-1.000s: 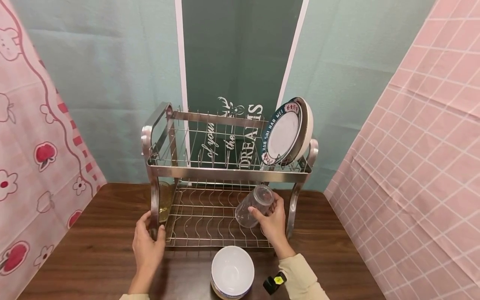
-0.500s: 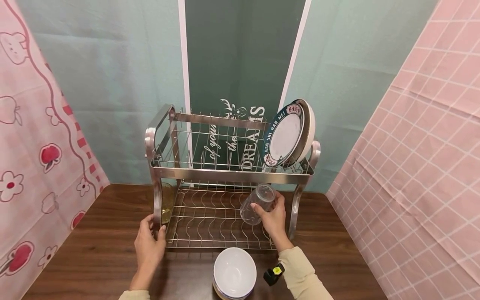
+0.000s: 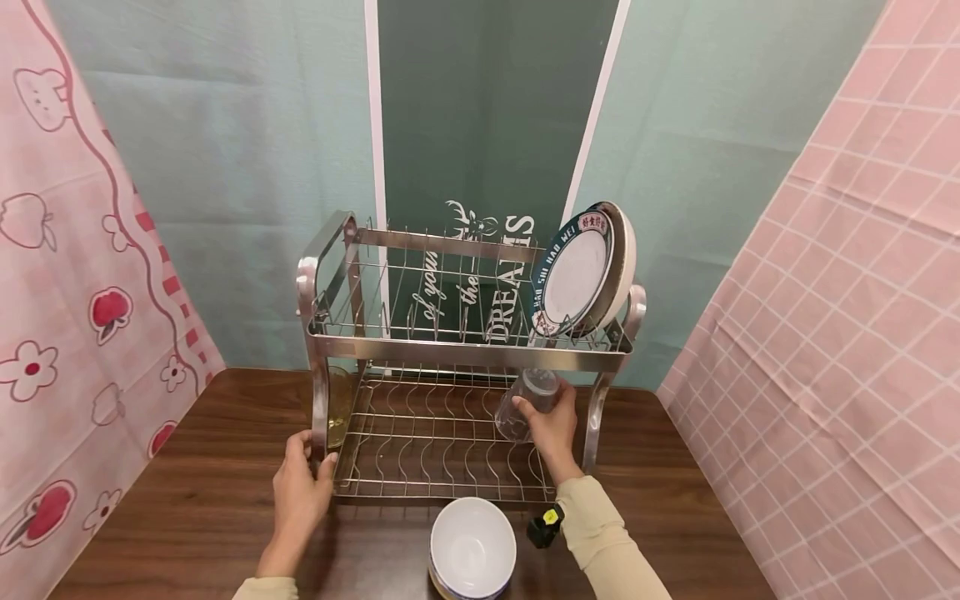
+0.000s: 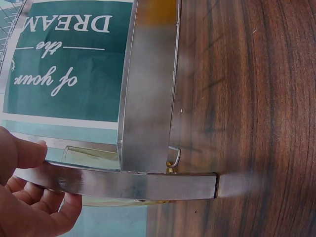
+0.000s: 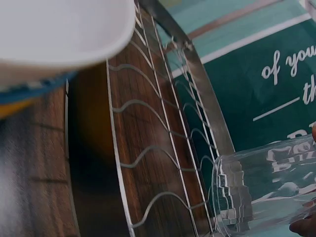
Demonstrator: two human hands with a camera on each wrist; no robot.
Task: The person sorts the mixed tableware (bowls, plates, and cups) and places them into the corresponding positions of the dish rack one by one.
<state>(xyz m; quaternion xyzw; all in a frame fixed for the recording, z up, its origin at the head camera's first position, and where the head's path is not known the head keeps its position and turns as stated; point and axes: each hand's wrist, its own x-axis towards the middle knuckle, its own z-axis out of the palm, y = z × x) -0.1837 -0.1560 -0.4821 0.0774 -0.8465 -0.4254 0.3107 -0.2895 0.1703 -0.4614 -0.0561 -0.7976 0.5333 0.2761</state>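
Observation:
A two-tier metal dish rack (image 3: 465, 353) stands on the table. My left hand (image 3: 300, 485) grips its left front leg, thumb on one side and fingers on the other, as the left wrist view shows. My right hand (image 3: 553, 425) holds a clear cup (image 3: 513, 417), tilted, over the right part of the lower tier. In the right wrist view the cup's ridged end (image 5: 231, 197) is close to the rack wires; I cannot tell whether they touch. A yellowish glass (image 3: 340, 408) stands inside the rack's left end, partly hidden by the leg.
On the upper tier's right end, a blue-rimmed plate (image 3: 573, 279) leans with a bowl (image 3: 626, 271) behind it. A white bowl (image 3: 472, 546), apparently stacked on another, sits before the rack. Curtains with patterns hang around the brown table (image 3: 187, 475).
My right hand has carried the clear cup a little to the right and deeper into the lower tier. My left hand keeps its grip on the leg. The head view has shifted slightly.

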